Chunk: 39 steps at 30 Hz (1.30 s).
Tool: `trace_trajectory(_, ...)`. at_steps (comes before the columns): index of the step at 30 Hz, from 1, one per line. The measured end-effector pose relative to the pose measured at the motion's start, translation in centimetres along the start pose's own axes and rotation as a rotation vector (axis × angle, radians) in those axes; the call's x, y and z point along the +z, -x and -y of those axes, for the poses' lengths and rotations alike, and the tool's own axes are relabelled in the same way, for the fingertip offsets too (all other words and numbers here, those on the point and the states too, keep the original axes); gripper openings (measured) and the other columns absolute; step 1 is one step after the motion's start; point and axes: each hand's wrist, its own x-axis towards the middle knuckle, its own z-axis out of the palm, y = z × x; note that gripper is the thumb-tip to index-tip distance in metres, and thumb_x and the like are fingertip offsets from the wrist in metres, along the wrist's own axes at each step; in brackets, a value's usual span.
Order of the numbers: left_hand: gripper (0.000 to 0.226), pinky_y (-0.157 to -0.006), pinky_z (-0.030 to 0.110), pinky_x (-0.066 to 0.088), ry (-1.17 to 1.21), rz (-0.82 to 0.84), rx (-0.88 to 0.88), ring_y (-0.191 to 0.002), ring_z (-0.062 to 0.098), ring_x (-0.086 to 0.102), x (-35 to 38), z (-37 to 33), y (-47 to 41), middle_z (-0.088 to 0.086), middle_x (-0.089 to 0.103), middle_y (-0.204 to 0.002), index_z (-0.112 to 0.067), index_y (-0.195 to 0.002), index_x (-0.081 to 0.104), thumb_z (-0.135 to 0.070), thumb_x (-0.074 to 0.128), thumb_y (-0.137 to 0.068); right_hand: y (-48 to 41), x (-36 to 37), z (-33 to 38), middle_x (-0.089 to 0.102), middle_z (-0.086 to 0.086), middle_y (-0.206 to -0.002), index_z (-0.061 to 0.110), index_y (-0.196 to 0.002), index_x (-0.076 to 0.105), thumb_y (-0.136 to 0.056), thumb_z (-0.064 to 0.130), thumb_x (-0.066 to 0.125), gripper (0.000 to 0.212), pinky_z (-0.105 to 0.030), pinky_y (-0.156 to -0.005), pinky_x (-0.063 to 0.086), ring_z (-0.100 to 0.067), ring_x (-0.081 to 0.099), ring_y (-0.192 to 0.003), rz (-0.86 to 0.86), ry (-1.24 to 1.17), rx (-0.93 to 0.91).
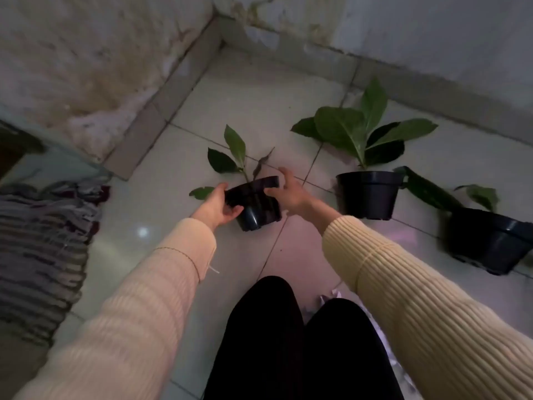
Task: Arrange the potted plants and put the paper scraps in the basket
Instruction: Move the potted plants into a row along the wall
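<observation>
Paper scraps (328,298) mostly hidden behind knees. Left hand (216,207) and right hand (290,192) clasp small black pot (256,203), tilted, fingers on both sides.

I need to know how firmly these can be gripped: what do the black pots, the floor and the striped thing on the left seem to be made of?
The held pot and the middle pot look like thin moulded plastic: glossy black, with a stepped rim. The floor seems to be glazed tile, with grout lines and a light reflection. The striped rug looks like woven fabric with a frayed edge, though it is blurred.
</observation>
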Motion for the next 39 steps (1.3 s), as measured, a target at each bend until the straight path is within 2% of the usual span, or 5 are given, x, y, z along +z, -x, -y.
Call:
trace_trajectory(7,0.020,-0.046,0.026,0.055,0.012,0.016,0.008,-0.086,0.027,0.056,0.0,0.8,-1.1,0.011,0.050,-0.094,-0.012,-0.085,0.050,-0.029,0.059,-0.088,-1.8,1.8,-0.7,0.022,-0.013,-0.153,0.039,-0.150,0.017,-0.091,0.041,0.055,0.070,-0.043,-0.107,0.037,-0.037,0.035,-0.133,0.012,0.160,-0.003)
trace_trajectory(16,0.005,-0.055,0.030,0.060,0.005,0.127,0.061,-0.086,0.024,0.059,-0.6,2.3,0.2,0.014,0.056,-0.096,-0.006,-0.088,0.054,-0.009,0.058,-0.088,1.4,1.4,-3.1,0.057,-0.010,-0.122,0.024,-0.132,0.045,-0.093,0.031,0.054,0.041,-0.021,-0.054,0.040,-0.017,0.057,-0.083,-0.134,0.035,-0.019)
trace_trajectory(25,0.006,-0.072,0.039,0.052,-0.004,0.191,0.088,-0.085,0.029,0.057,-3.0,5.6,1.4,0.014,0.052,-0.098,-0.003,-0.092,0.054,0.001,0.050,-0.090,4.4,2.9,-3.9,0.062,-0.006,-0.103,0.018,-0.109,0.058,-0.091,0.037,0.056,0.026,-0.033,-0.077,0.049,-0.020,0.060,-0.091,-0.148,-0.006,0.053)
trace_trajectory(31,0.060,-0.091,0.048,0.047,0.098,0.201,0.144,-0.107,0.039,0.054,-4.5,7.9,0.9,0.015,0.047,-0.127,-0.015,-0.140,0.035,0.014,0.043,-0.088,5.0,3.5,-4.2,0.059,-0.008,-0.119,0.011,-0.130,0.051,-0.092,0.041,0.055,0.049,-0.035,-0.078,0.051,-0.028,0.060,-0.104,-0.025,0.040,0.157)
trace_trajectory(39,0.069,-0.099,0.048,0.044,0.150,0.158,0.162,-0.125,0.039,0.046,-5.5,9.8,-0.3,0.017,0.038,-0.145,-0.020,-0.144,0.030,0.018,0.042,-0.088,5.0,3.6,-5.6,0.056,-0.009,-0.131,0.012,-0.131,0.051,-0.093,0.039,0.054,0.047,-0.041,-0.090,0.051,-0.029,0.058,-0.109,0.035,0.091,0.165)
